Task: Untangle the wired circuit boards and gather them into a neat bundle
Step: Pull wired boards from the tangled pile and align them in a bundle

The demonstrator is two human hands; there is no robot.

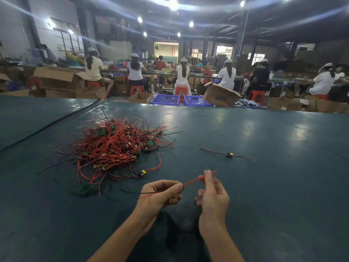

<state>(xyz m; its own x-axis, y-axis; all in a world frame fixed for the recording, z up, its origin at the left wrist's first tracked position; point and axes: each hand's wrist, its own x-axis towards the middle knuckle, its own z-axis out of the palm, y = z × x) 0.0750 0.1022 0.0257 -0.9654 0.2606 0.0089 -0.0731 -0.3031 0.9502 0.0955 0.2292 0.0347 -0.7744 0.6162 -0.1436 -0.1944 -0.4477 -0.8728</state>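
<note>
A tangled pile of small circuit boards with red and black wires [117,146] lies on the dark green table [264,176], left of centre. My left hand [160,195] pinches one small green board [182,187] just above the table, its black and red wires trailing left. My right hand [212,193] pinches that board's red wires [196,179], which stretch up and right from the board. One separate wired board [229,154] lies alone on the table to the right. Another green board [84,188] lies at the pile's near edge.
A black cable [51,123] runs diagonally across the table's left side. Beyond the far edge stand cardboard boxes [220,95] and blue crates [166,100], with several seated people working at benches behind them.
</note>
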